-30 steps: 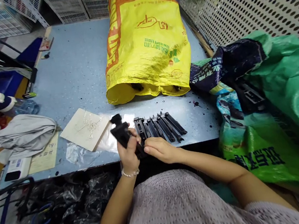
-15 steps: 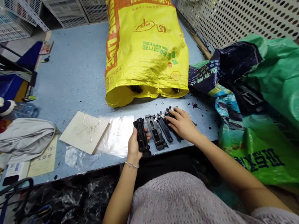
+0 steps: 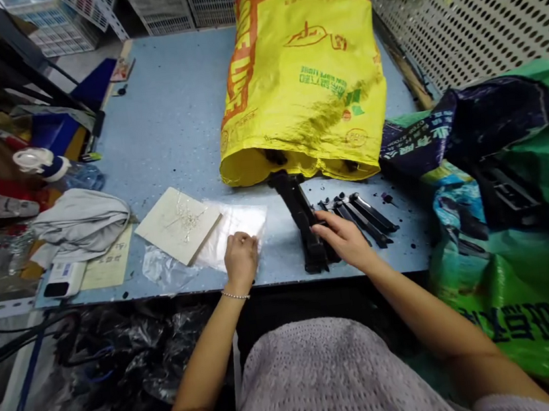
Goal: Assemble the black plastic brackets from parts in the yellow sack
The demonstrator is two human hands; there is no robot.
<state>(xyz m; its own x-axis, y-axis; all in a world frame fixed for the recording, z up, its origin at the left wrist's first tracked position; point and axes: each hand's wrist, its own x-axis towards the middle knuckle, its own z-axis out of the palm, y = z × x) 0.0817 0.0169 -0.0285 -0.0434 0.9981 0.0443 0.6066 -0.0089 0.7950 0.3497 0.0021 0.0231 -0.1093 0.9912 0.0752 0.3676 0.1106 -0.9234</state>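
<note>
My right hand grips a long black plastic part by its right side, tilted in front of the yellow sack's open mouth. Below it, another black plastic piece lies at the table's front, partly covered. Several slim black plastic strips lie side by side to the right of this hand. My left hand, with a beaded bracelet on the wrist, is closed over the right edge of the clear plastic bags. What its curled fingers hold, if anything, is hidden.
A large yellow sack lies on the blue table, mouth facing me. A pale square board with tiny bits on it sits left. A grey cloth and a bottle are farther left. A green bag is at right.
My left hand has let go of the black part and moved left to the clear bags. My right hand has left the strips and now holds a black part. The view has turned left.
</note>
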